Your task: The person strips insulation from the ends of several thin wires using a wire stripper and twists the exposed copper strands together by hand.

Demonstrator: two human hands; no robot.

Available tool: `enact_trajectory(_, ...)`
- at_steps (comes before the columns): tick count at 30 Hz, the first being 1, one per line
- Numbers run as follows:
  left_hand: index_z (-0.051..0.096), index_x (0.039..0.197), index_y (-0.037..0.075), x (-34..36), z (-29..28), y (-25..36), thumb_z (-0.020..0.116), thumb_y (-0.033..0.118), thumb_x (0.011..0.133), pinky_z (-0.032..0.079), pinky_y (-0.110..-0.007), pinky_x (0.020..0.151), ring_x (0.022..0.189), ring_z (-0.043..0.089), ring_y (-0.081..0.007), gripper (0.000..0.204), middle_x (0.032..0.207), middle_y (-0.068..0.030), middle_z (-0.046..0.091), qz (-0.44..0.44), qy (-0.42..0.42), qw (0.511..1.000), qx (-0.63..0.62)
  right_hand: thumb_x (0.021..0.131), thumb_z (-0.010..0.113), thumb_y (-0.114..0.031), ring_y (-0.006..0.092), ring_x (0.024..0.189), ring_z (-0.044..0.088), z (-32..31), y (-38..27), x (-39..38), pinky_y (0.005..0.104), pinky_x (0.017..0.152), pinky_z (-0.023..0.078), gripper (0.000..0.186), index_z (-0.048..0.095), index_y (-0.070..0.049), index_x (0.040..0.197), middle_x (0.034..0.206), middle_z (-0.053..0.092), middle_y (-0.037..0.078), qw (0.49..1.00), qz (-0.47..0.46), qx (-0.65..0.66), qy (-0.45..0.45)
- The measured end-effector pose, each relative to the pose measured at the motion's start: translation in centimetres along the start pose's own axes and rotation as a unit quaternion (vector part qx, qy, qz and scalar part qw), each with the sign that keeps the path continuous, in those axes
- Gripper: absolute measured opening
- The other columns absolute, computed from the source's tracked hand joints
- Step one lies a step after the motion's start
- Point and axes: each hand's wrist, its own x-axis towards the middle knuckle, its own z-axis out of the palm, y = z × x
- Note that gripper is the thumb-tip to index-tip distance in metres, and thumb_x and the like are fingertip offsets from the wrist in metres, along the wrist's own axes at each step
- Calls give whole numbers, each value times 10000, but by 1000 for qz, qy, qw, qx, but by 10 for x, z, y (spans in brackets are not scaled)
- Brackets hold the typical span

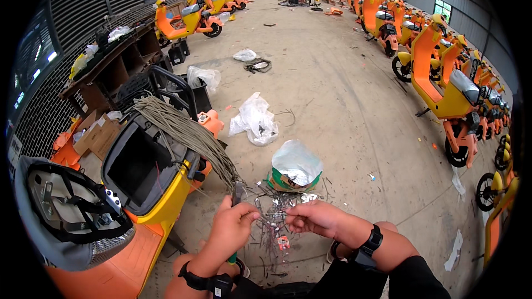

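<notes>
The left hand and right hand pinch a thin strand between them, above the floor; the left also wraps a tool. The strand looks light, bendy and easily snapped, best gripped near its ends. A cable bundle drapes over the far right corner of the seat box.

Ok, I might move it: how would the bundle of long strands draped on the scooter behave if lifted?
The bundle of long strands would likely sag, since it curves down over the scooter. It may splay or snag, as several stray loose.
</notes>
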Motion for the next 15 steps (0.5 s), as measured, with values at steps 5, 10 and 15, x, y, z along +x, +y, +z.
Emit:
enact_trajectory(5,733,909,76,5,-3,-11,745,122,848,452,-348,651,742,558,-248,77,783,-96,580,-56,0,998,-36,832,762,-422,253,1169,552,17,-1,-20,432,974,409,621,567,-111,1333,1153,616,87,710,-407,-540,198)
enact_trajectory(10,713,926,27,6,0,-27,724,139,891,432,-287,593,665,531,-139,118,711,-13,589,-129,-56,979,-150,731,814,-330,260,1312,422,23,-4,-24,574,1061,237,643,573,-210,1315,1251,557,-2,444,-506,-710,207)
enact_trajectory(15,685,959,7,8,-3,-20,699,137,929,434,-236,547,595,521,-75,134,760,14,592,-208,-123,936,-255,766,783,-193,195,1084,581,10,-10,-14,475,1003,356,254,710,-175,1008,931,640,-39,413,-592,-669,176)
